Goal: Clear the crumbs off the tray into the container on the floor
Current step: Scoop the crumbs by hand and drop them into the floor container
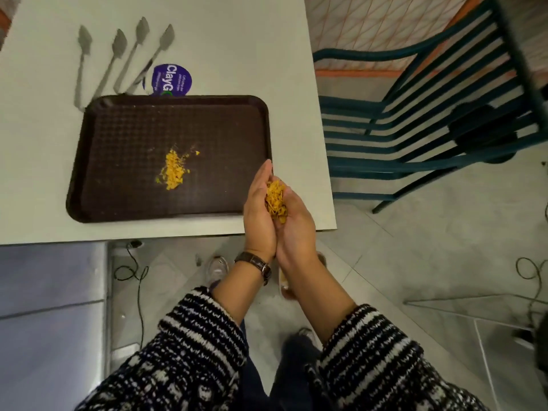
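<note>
A dark brown tray [124, 137] lies on the white table. A small heap of yellow crumbs [173, 170] rests near its middle. My left hand [259, 215] and my right hand [296, 223] are cupped together over the table's front right corner, just off the tray's right end. They hold a clump of yellow crumbs [276, 201] between the palms. Below my wrists, on the floor, a sliver of a container [285, 284] with something yellow in it shows; most of it is hidden behind my forearms.
A purple-lidded tub [172, 80] stands behind the tray's far edge. A dark green slatted chair [415, 137] stands right of the table. Cables [136, 271] trail on the tiled floor under the table's front edge. My shoes [218, 269] are beside the container.
</note>
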`<move>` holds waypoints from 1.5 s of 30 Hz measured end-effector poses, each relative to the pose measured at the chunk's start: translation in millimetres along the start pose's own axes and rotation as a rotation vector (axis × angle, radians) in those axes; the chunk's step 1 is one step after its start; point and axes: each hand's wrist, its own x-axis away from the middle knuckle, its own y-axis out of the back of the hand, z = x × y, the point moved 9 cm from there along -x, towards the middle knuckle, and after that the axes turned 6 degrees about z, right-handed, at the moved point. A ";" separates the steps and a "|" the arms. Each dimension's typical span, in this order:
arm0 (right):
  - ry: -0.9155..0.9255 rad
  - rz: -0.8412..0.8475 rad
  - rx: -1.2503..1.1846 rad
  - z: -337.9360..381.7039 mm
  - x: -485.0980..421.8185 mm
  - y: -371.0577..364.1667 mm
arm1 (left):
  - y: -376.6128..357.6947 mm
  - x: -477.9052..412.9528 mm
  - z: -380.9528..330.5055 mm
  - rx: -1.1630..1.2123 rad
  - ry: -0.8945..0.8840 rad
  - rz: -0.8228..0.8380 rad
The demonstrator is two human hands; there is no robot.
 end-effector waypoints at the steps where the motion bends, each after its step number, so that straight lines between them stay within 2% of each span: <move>1: -0.035 0.012 -0.131 -7.1 9.8 16.6 | -7.8 13.2 4.8 0.001 -0.010 0.002; 3: -0.142 0.009 -0.403 -23.7 34.8 44.0 | -26.3 51.8 32.5 -0.028 0.026 -0.003; 10: -0.227 -0.050 -0.475 -66.2 83.7 134.3 | -36.3 118.9 122.8 0.007 0.142 -0.075; 15: -0.278 -0.175 -0.429 -112.9 67.6 186.8 | -23.0 118.3 193.2 -0.001 0.286 -0.144; 22: -0.385 -0.338 -0.448 -233.2 -12.3 258.3 | 23.9 66.0 336.7 0.046 0.511 -0.181; 24: -0.420 -0.369 -0.321 -265.3 -38.3 279.2 | 45.5 50.0 376.7 0.034 0.580 -0.196; 27: -0.533 -0.397 -0.093 -317.6 -72.1 307.7 | 91.0 25.9 445.4 -0.103 0.767 -0.193; 31: -0.671 -0.470 -0.151 -375.1 -93.8 342.9 | 135.1 -3.3 508.0 -0.329 0.926 -0.084; 36: -0.682 -0.471 -0.166 -381.5 -102.1 346.9 | 167.8 -16.4 581.0 -0.434 1.099 0.024; 38: -0.648 -0.452 -0.193 -369.1 -99.8 340.3 | 187.3 -19.9 606.0 -0.505 1.144 -0.007; 41: -0.633 -0.390 -0.186 -347.5 -91.9 327.5 | 224.9 -30.1 646.0 -0.438 1.126 -0.101; 43: -0.594 -0.379 -0.204 -333.7 -89.5 325.1 | 211.5 -30.6 637.1 -0.360 1.110 -0.147; 45: -0.535 -0.392 -0.243 -319.5 -85.3 325.3 | 152.6 -11.1 551.6 -0.321 1.070 -0.152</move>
